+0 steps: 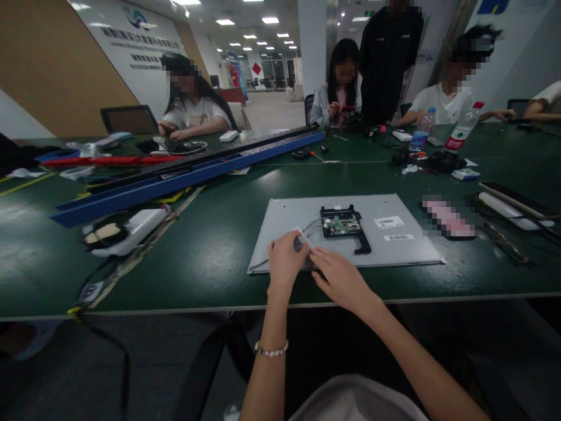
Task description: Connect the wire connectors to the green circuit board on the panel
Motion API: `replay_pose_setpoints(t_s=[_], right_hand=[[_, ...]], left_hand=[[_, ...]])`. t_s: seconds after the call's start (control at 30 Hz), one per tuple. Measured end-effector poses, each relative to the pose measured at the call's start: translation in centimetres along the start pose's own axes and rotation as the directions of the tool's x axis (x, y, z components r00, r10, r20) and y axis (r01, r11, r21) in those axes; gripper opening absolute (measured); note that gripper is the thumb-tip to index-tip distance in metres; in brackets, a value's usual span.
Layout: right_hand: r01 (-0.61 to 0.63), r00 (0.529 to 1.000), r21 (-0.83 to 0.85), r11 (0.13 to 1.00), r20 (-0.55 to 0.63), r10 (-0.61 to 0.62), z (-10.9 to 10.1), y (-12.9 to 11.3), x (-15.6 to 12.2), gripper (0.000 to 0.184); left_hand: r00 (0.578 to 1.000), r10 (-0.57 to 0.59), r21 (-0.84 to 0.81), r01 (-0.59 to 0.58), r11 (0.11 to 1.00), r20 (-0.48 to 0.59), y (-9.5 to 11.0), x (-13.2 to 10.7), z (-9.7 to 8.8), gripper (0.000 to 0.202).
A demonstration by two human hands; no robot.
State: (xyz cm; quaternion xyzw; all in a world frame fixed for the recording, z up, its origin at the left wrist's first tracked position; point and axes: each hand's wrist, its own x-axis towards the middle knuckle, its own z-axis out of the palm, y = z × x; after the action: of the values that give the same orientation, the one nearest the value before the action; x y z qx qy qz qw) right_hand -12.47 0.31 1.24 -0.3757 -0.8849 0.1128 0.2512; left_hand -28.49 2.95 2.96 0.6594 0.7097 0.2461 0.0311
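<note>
A grey flat panel lies face down on the green table in front of me. A green circuit board in a black bracket sits near its middle, with thin wires running left from it. My left hand rests on the panel's near left part, fingers curled and pinched on a small piece of white tape over the wires. My right hand lies beside it, fingers stretched flat and pressing on the panel's near edge. Two white labels are stuck right of the board.
A long blue rail crosses the table at the left. A white device with cables lies at near left. Bottles, phones, small tools and black parts are scattered at far right. Several people sit or stand along the far side.
</note>
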Motion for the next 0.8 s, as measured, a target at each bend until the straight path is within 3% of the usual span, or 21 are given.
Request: replay_pose_setpoints(t_s=[0.57,0.7,0.8], right_hand=[[0.007,0.999,0.053,0.999,-0.036,-0.005,0.0,-0.1,0.0,0.041],[0.008,0.999,0.142,0.990,-0.046,-0.002,-0.7,-0.4,-0.2,0.042],[-0.017,0.996,0.213,0.977,-0.080,0.035,-2.3,1.2,-1.2,0.040]], left_hand=[[0.998,-0.012,0.041,0.015,0.999,-0.065,0.0,0.0,0.5,0.032],[0.993,0.023,0.007,-0.022,1.000,-0.118,-0.1,0.0,0.7,0.039],[0.980,0.049,-0.042,-0.058,0.997,-0.191,0.0,0.0,0.6,0.041]])
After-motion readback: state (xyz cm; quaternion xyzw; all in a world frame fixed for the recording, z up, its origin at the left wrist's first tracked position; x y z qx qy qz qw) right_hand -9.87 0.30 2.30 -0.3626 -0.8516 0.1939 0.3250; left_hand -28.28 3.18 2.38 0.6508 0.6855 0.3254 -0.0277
